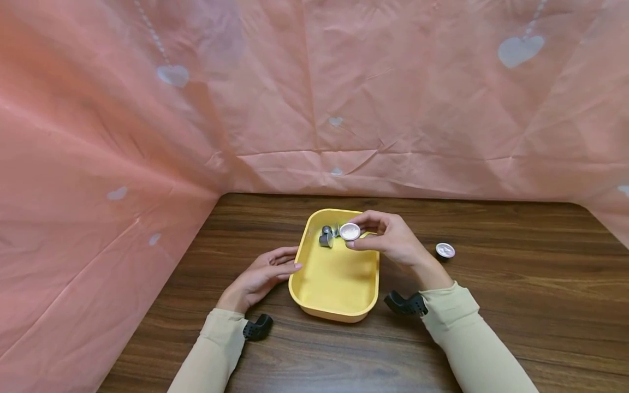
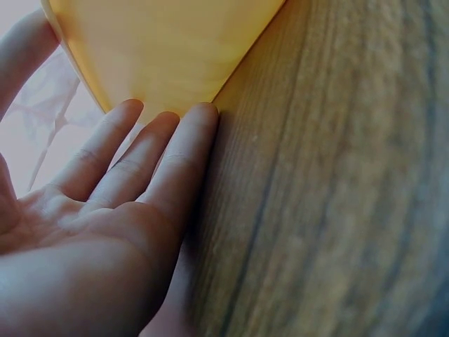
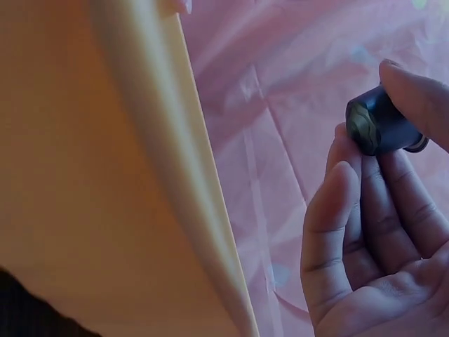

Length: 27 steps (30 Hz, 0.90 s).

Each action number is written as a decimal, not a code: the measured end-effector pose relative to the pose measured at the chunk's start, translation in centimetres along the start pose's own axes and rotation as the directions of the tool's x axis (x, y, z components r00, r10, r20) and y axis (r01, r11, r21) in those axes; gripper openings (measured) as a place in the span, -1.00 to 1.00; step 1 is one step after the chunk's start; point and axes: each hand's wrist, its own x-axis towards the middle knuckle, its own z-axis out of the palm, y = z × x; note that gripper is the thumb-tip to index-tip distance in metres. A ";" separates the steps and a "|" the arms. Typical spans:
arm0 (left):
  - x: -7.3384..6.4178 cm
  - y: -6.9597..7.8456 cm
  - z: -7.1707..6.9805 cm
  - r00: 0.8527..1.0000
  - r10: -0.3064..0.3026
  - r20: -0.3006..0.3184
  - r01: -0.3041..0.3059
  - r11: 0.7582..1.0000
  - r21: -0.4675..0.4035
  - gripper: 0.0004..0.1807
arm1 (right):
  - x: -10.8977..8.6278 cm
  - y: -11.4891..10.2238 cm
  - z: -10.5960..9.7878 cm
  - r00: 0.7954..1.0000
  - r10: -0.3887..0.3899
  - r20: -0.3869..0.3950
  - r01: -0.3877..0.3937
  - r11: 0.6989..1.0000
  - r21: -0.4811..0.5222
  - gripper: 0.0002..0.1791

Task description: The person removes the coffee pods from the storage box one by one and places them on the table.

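My right hand (image 1: 391, 239) pinches a coffee capsule (image 1: 350, 232) between thumb and fingers, over the far right part of a yellow tray (image 1: 336, 315). The silvery lid of this capsule faces my head camera; its dark body shows in the right wrist view. Inside the tray, toward the far end, lie several dark capsules (image 1: 326, 239), partly overlapped by the held one. At the tray's left side, my left hand (image 1: 257, 277) rests with straight fingers against the outer wall and the thumb at the rim. In the left wrist view, the fingertips (image 2: 203, 116) meet the yellow wall near the tabletop.
Another capsule (image 1: 445, 250) stands lid-up on the dark wooden table (image 1: 530, 284), right of my right hand. Pink cloth (image 1: 422, 125) with pale hearts hangs behind the table and along its left side. Black wrist mounts (image 1: 405, 303) stick out beside both sleeves.
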 end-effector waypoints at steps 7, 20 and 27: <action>0.0 0.0 -0.2 1.000 0.001 -0.008 -0.001 1.000 0.009 -0.26 | -0.7 0.4 -0.8 1.000 -0.014 -0.010 0.014 1.000 0.000 -0.47; 0.1 0.1 0.0 1.000 0.004 -0.008 -0.004 1.000 -0.005 -0.25 | -2.8 1.0 -3.8 0.999 -0.021 -0.026 0.021 1.000 0.009 -0.48; 0.2 0.0 0.1 1.000 0.006 -0.002 -0.006 1.000 -0.004 -0.26 | -4.5 1.7 -6.5 0.995 -0.019 -0.096 0.012 0.997 -0.070 -0.56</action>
